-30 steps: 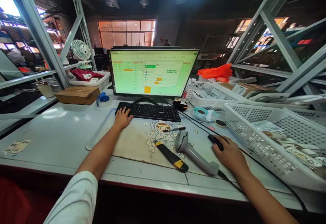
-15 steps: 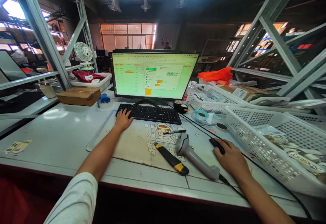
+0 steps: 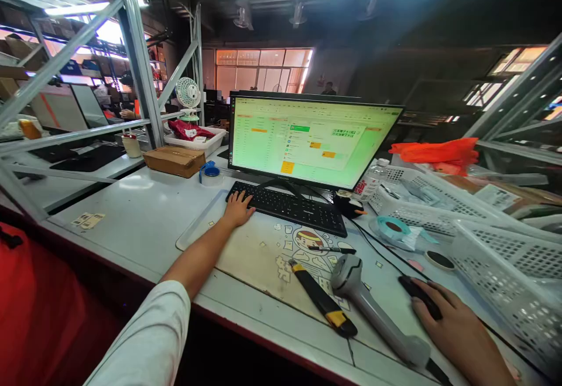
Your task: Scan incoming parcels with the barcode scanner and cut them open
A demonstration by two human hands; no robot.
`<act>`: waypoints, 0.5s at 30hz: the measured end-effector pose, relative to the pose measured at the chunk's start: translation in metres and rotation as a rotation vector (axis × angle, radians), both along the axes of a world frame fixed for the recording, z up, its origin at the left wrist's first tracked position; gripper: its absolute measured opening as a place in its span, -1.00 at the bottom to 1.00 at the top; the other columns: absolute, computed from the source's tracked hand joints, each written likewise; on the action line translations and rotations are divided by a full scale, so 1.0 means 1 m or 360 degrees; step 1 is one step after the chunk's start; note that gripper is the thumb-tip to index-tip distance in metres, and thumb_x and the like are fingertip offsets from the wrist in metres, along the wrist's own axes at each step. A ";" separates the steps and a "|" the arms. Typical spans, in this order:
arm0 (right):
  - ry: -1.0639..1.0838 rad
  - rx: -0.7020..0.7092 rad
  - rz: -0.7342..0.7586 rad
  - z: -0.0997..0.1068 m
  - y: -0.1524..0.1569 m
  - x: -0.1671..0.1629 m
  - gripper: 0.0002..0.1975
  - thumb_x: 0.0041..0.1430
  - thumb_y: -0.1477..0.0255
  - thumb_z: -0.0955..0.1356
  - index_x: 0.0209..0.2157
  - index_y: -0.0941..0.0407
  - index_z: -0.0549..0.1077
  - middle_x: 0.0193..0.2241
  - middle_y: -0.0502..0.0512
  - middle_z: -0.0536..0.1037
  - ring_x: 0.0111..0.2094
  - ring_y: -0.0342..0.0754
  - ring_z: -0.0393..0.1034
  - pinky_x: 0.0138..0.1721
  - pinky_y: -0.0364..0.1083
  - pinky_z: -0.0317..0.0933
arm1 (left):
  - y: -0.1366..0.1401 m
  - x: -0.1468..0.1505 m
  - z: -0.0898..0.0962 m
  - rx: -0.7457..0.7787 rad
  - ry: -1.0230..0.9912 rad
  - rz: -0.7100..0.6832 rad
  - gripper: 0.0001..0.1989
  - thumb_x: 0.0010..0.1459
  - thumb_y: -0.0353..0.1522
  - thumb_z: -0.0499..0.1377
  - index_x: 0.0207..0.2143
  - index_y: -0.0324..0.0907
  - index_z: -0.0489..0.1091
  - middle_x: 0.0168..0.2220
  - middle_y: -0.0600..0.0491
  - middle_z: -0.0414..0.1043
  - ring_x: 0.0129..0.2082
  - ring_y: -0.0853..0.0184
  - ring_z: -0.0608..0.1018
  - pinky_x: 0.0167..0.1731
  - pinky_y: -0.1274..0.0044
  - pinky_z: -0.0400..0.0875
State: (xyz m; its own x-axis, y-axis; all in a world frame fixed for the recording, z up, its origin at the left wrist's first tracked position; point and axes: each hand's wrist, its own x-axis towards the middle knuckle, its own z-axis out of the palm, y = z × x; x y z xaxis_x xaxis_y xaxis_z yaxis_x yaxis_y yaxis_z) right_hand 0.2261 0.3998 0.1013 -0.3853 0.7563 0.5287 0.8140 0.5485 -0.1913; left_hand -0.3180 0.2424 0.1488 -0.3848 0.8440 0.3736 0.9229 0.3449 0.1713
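Note:
My left hand (image 3: pixel 239 209) rests with fingers spread on the left end of a black keyboard (image 3: pixel 302 211). Wrapped over a black computer mouse (image 3: pixel 420 297) at the right is my right hand (image 3: pixel 459 327). Between my arms, on a cartoon-printed desk mat (image 3: pixel 250 263), lie a grey barcode scanner (image 3: pixel 373 310) with its cable, a black and yellow utility knife (image 3: pixel 322 299) and a black pen (image 3: pixel 332 249). Behind the keyboard stands a lit monitor (image 3: pixel 307 140) showing a spreadsheet and a chat window.
White perforated baskets (image 3: pixel 492 269) line the right side, beside a roll of teal tape (image 3: pixel 392 229) and a dark round disc (image 3: pixel 439 260). At the left are a cardboard box (image 3: pixel 174 161), a blue tape roll (image 3: pixel 211 174) and metal rack posts (image 3: pixel 136 52).
My view has turned to the left, so everything sits further right in the picture. Both hands stay on the keyboard and mouse. An additional orange chat bubble appears on the screen.

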 end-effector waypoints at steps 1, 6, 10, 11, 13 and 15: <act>0.0016 0.0016 0.0015 0.001 -0.001 0.000 -0.31 0.26 -0.01 0.10 0.15 0.10 0.49 0.16 0.33 0.47 0.09 0.38 0.47 0.07 0.28 0.41 | 0.000 0.000 0.000 0.0002 -0.0004 -0.0001 -0.35 0.43 -0.02 -0.02 0.44 -0.08 0.19 0.51 -0.10 0.01 0.49 -0.09 0.07 0.45 0.13 -0.07; 0.0083 -0.0023 0.0045 0.004 -0.001 -0.001 -0.37 0.23 -0.02 0.15 0.10 0.03 0.50 0.13 0.32 0.51 0.02 0.39 0.52 0.01 0.30 0.45 | 0.000 0.001 0.000 0.0019 -0.0016 0.0005 -0.37 0.42 -0.04 0.01 0.44 -0.06 0.20 0.50 -0.09 0.03 0.49 -0.08 0.08 0.45 0.13 -0.05; 0.0059 -0.0092 0.0013 0.007 -0.003 -0.002 -0.33 0.24 -0.05 0.12 0.12 0.05 0.49 0.17 0.32 0.48 0.06 0.40 0.51 0.04 0.30 0.44 | -0.001 0.001 0.000 0.0023 -0.0018 0.0001 -0.36 0.42 -0.04 0.01 0.44 -0.07 0.20 0.50 -0.10 0.03 0.49 -0.09 0.08 0.45 0.13 -0.04; 0.0054 -0.0088 0.0018 0.008 -0.003 -0.002 -0.33 0.24 -0.04 0.12 0.12 0.06 0.49 0.17 0.32 0.48 0.07 0.40 0.50 0.07 0.30 0.43 | -0.001 0.001 0.000 0.0022 -0.0019 0.0000 -0.36 0.42 -0.04 0.01 0.44 -0.07 0.20 0.50 -0.10 0.02 0.49 -0.09 0.08 0.45 0.13 -0.04; 0.0054 -0.0070 0.0019 0.008 -0.004 -0.002 -0.33 0.24 -0.03 0.11 0.12 0.07 0.49 0.16 0.33 0.48 0.08 0.40 0.49 0.10 0.29 0.42 | 0.000 0.001 0.000 0.0020 -0.0019 -0.0006 -0.37 0.42 -0.05 0.01 0.44 -0.07 0.19 0.50 -0.10 0.01 0.49 -0.09 0.08 0.44 0.12 -0.03; 0.0047 -0.0064 0.0013 0.008 -0.003 -0.002 -0.33 0.23 -0.03 0.12 0.11 0.06 0.49 0.15 0.34 0.49 0.07 0.39 0.50 0.10 0.28 0.42 | 0.000 0.001 -0.001 0.0020 -0.0013 -0.0016 -0.37 0.42 -0.05 0.02 0.44 -0.06 0.19 0.51 -0.09 0.01 0.48 -0.08 0.09 0.44 0.11 -0.03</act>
